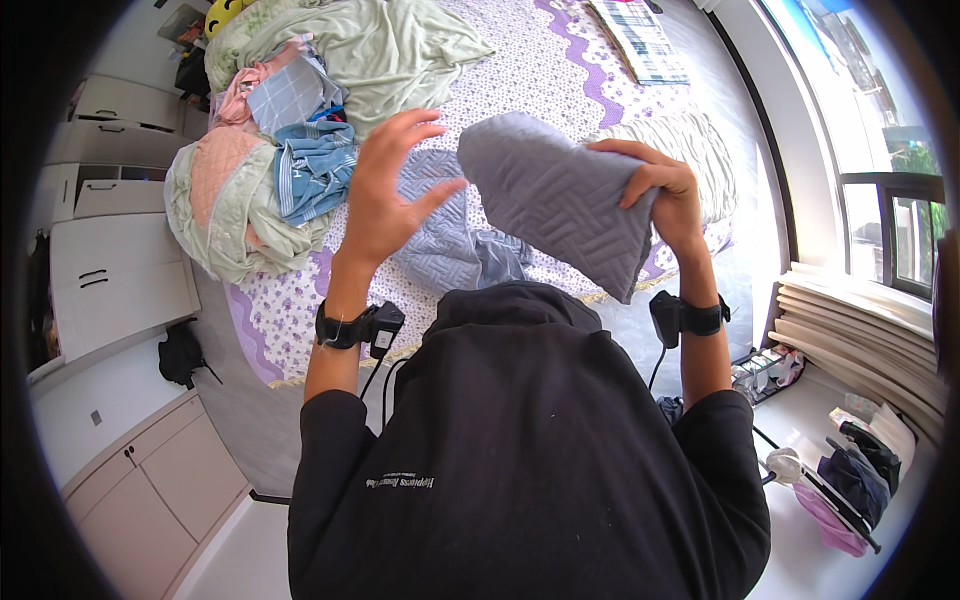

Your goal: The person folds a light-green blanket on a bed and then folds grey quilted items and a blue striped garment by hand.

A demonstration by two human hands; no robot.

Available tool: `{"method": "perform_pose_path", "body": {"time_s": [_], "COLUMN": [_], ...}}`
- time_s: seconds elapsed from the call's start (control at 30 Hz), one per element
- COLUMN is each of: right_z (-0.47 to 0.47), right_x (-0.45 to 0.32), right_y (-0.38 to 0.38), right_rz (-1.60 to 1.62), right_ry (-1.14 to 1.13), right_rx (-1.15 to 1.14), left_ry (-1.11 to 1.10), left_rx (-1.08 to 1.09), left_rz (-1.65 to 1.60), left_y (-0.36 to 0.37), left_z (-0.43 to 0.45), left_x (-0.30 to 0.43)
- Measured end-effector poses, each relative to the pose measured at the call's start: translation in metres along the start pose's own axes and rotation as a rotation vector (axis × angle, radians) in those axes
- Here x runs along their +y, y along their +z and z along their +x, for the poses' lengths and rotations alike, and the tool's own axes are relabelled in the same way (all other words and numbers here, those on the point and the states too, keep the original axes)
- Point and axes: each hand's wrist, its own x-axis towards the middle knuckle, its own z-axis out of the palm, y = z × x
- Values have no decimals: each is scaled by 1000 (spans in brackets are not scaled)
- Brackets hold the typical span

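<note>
My right hand (664, 191) grips one end of a folded grey quilted cloth (559, 199), holding it above the bed. Its other end reaches left toward my left hand (394, 187), which is raised with fingers apart and holds nothing. Below and between my hands, a second blue-grey quilted cloth (439, 251) lies loosely on the bed, partly hidden by the held cloth and my left hand. A rumpled blue cloth (319, 172) with white stripes lies just left of my left hand.
A floral bedspread (517, 45) with purple trim covers the bed. Left are a bundled green-and-peach quilt (225, 195) and a green blanket (382, 60). A folded plaid cloth (641, 41) and a striped crumpled cloth (697, 157) lie right. Cabinets (120, 277) line the left wall.
</note>
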Motion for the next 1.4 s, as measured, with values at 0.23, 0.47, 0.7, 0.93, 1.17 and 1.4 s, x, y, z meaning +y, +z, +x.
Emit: {"method": "perform_pose_path", "body": {"time_s": [0.23,0.47,0.7,0.93,1.17,1.4], "right_z": [13,0,4,8,-3,-3], "right_x": [-28,-31,-56,-24,-17,-20], "right_y": [38,30,71,65,45,43], "right_rz": [0,-109,-594,-806,-511,-199], "right_ry": [-54,81,-99,153,114,216], "right_rx": [-227,-274,-228,-466,-274,-119], "left_ry": [-111,-113,-111,-87,-158,-290], "left_rx": [-719,-732,-676,-593,-536,-349], "left_rz": [-312,-279,72,92,26,-263], "left_y": [42,52,56,57,49,46], "left_z": [6,-18,-30,-37,-47,-45], "left_x": [10,2,6,16,10,14]}}
